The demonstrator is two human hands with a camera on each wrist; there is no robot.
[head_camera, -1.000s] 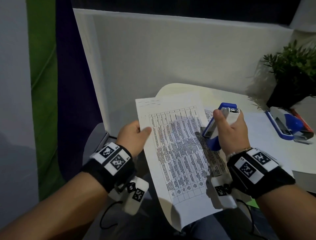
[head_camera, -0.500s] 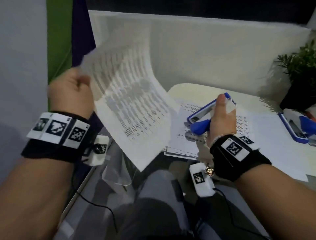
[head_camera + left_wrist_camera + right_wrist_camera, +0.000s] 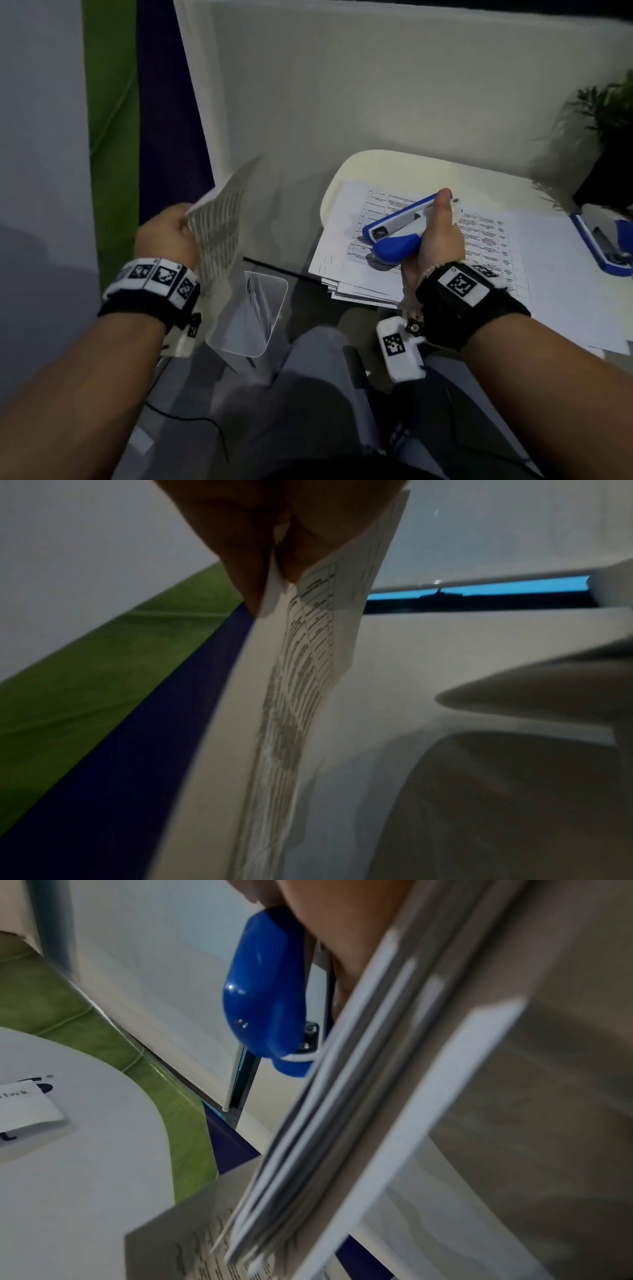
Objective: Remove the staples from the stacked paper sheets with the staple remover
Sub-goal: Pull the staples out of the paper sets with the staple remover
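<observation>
Left hand (image 3: 164, 236) — grip pinching one printed sheet (image 3: 219, 240), held upright, left of the tabletop (image 3: 370, 164). Right hand (image 3: 436, 240) — grip curled round blue-white staple remover (image 3: 394, 234) over paper stack (image 3: 346, 274).

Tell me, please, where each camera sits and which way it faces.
Head: on the head, facing forward and down at the white rounded table and stack of printed white paper sheets; both forearms, left hand, right hand, lap show.
Left wrist: looks along the hand at the loose printed paper sheet; pinching fingertips show.
Right wrist: looks along the hand at the blue-and-white plastic staple remover and stack edges; palm shows.
Shared: head and right wrist both show staple remover and stack.
</observation>
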